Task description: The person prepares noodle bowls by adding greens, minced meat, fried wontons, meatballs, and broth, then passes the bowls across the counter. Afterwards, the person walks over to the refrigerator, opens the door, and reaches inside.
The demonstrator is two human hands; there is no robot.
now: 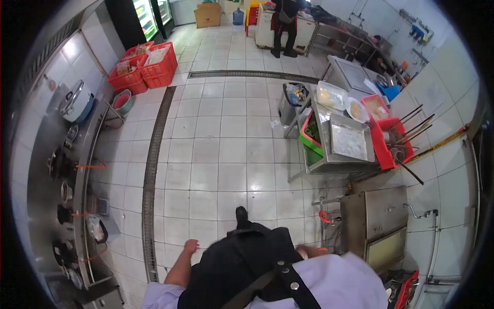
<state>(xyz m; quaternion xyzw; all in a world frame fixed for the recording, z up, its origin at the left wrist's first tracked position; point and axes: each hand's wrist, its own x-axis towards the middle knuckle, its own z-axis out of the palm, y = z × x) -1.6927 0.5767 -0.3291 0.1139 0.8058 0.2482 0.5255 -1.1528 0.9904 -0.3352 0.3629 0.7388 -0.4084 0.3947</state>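
My left hand [191, 246] hangs beside my dark apron [242, 257] over the tiled floor. Nothing shows in it, and its fingers look loose. On the other side my right hand [307, 252] is partly covered by the apron and my light sleeve. A small orange patch [322, 249] shows right beside that hand; I cannot tell whether the hand holds it. One black shoe [242, 216] points forward on the tiles.
A stove counter [92, 149] with pots runs along the left. Red crates [158, 67] stand beyond it. At right are a steel table [342, 166] with trays [351, 139] and a metal cabinet [378, 211]. A drain grate [153, 185] crosses the floor. Another person [285, 26] stands far back.
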